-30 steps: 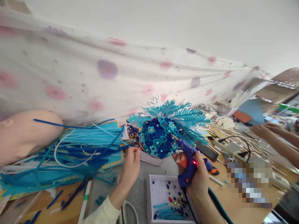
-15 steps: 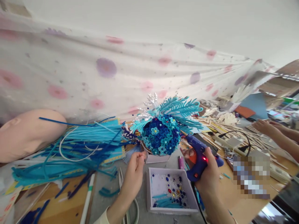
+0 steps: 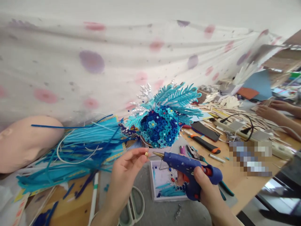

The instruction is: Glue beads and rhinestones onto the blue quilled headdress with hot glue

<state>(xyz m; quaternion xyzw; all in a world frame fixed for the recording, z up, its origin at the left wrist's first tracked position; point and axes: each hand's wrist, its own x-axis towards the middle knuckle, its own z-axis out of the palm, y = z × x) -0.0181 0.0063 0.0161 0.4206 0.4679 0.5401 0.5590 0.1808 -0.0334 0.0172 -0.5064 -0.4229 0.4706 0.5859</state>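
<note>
My left hand (image 3: 125,171) pinches a tiny gold bead (image 3: 146,154) between thumb and fingertips. My right hand (image 3: 207,188) grips a blue hot glue gun (image 3: 188,166), whose brass nozzle points left, just short of the bead. Behind both stands a blue headpiece (image 3: 162,122) covered in small rolled flowers, with turquoise feather leaves and white pearl sprigs on top. Under the gun lies a white tray (image 3: 154,185) holding coloured gems and blue strips.
A heap of blue and turquoise strips (image 3: 80,147) and a mannequin head (image 3: 25,141) lie at the left. Scissors (image 3: 133,204) rest near the front edge. A box cutter (image 3: 203,144), a phone, cables and wood sticks crowd the right, where another person's hands (image 3: 272,111) work.
My left hand came away from the headpiece base and rose with a gold bead. The glue gun swung from the headpiece's right side to point left at the bead. The camera tilted down.
</note>
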